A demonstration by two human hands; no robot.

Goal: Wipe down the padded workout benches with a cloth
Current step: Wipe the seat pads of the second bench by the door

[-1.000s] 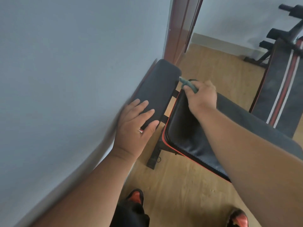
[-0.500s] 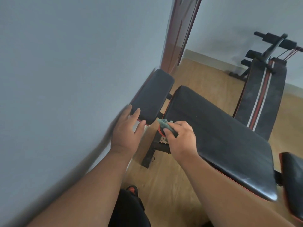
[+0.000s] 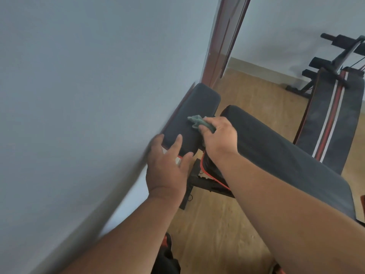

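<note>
A bunched green cloth [image 3: 197, 121] is pinched in the curled fingers of the right hand [image 3: 219, 136] and is pressed onto the top of the small black seat pad [image 3: 194, 107], a little above the centre of the frame. The pad lies beside the grey wall [image 3: 88, 95] that fills the left of the frame. The near end of the same pad is touched by the left hand [image 3: 167, 167], whose fingers are extended and relaxed, with the fingertips laid over the pad's edge and nothing clasped. To the right of the small pad, the long black back pad [image 3: 276, 155] with red piping is seen running toward the lower right, partly covered by the right forearm. The black metal frame [image 3: 205, 182] of the bench is visible beneath the pads, on the wooden floor [image 3: 256, 91]. A second bench [image 3: 331, 119] with red and white stripes is seen at the upper right, well apart, with black foam rollers [image 3: 320, 64] at its far end. No containers are shown.
</note>
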